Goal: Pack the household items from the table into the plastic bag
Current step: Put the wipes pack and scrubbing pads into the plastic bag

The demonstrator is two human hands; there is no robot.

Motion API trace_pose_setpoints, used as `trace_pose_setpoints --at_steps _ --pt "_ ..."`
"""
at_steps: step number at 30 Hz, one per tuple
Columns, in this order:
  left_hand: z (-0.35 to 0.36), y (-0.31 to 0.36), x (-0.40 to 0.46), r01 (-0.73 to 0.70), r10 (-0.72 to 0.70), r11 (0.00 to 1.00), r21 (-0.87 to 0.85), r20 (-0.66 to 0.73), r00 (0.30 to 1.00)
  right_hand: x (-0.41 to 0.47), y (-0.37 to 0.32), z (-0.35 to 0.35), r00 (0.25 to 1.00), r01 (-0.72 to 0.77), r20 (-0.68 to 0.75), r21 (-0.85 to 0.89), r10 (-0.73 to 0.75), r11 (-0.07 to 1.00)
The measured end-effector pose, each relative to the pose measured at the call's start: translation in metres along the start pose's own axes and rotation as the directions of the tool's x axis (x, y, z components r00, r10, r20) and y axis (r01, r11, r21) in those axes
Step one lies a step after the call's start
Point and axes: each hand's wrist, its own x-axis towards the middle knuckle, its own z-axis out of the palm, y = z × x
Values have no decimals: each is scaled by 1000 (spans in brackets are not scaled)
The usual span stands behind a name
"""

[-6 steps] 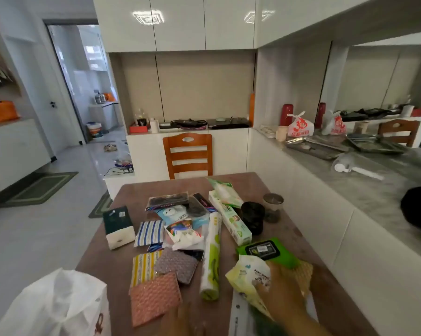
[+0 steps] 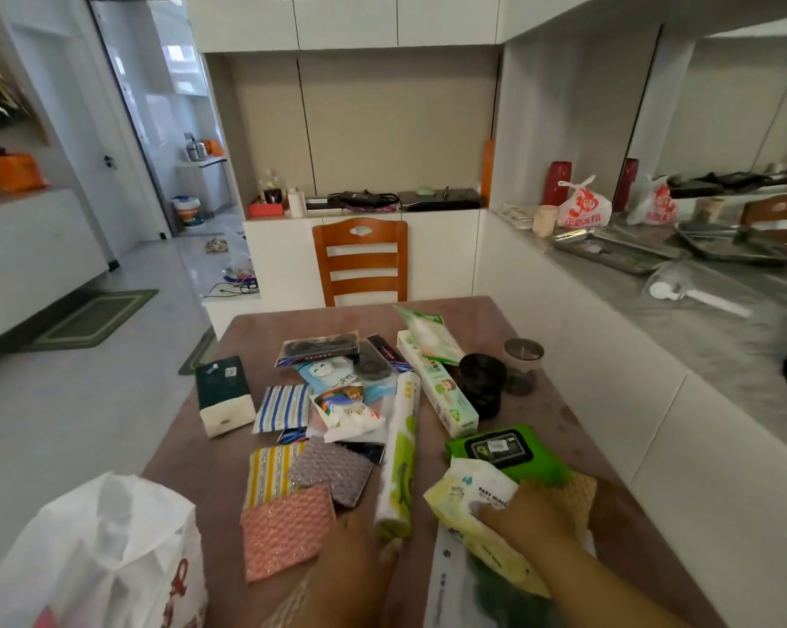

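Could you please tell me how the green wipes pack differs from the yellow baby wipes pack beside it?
The green wipes pack lies flat and untouched; the yellow baby wipes pack is crumpled under the right hand. The green one has a dark lid; the yellow one shows printed text. Both are soft packs on the table.

I'm in a home dining area: wooden chair (image 2: 359,260), white cabinets (image 2: 346,18), stone counter (image 2: 717,328) with trays (image 2: 618,251), doormat (image 2: 94,317).

Four scouring cloths (image 2: 287,530) (two striped), two wipe packs (image 2: 509,451), one roll (image 2: 398,455), one white bag (image 2: 106,555), two jars (image 2: 482,385).
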Motion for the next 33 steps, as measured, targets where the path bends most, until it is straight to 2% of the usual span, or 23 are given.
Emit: trace_pose_setpoints --at_steps 2,4,6,7,9,11,12,13,14,15,16,17,19,20,24,26,29,31,33 --pt "7 6 13 81 -80 994 -75 15 997 4 0 -5 997 11 76 -81 -5 997" --pt "10 14 23 203 -204 979 30 59 977 8 0 -10 986 29 168 -73 -17 997" --pt "12 24 23 236 -235 959 158 -21 972 12 2 -10 972 45 232 7 -45 999" --pt "13 30 22 184 -167 969 166 -110 980 14 3 -9 967 56 245 70 -72 996" --pt "20 41 15 113 -100 992 54 -202 974 15 9 -9 969 54 231 156 -90 986" --pt "27 55 10 188 -208 968 -164 -117 971 16 14 -9 972 -8 220 361 -77 932" --pt "31 62 11 287 -303 900 -328 4 953 18 16 -7 964 -70 258 492 -69 868" --pt "33 70 14 404 -378 761 -507 159 912 10 11 -14 950 -139 304 610 -68 780" --pt "34 78 17 503 -402 548 -668 318 859 14 9 -14 940 -189 333 678 -68 710" --pt "37 81 19 562 -363 334 -756 447 817 11 6 -20 940 -226 339 707 -40 670" --pt "36 84 20 579 -320 199 -790 506 801 24 8 -20 959 -220 283 684 24 696" --pt "34 85 21 577 -285 150 -803 523 803 25 6 -31 981 -186 170 670 96 719" --pt "31 82 19 571 -299 111 -813 521 800 41 13 -47 981 -152 -3 597 192 788" --pt "33 75 19 558 -310 105 -823 506 805 55 20 -46 974 -181 -14 552 226 814" --pt "31 66 10 529 -361 166 -832 447 818 79 16 -43 957 -290 156 536 244 793" --pt "26 66 5 536 -356 166 -828 457 815 87 10 -41 959 -283 128 496 254 821" --pt "19 64 1 564 -399 151 -812 472 786 87 5 -41 969 -178 -56 525 242 832" --pt "14 63 -4 568 -403 144 -810 476 781 78 1 -50 950 -6 -254 571 183 821" --pt "13 57 -6 562 -415 157 -812 462 784 65 -3 -75 883 212 -458 577 98 788"
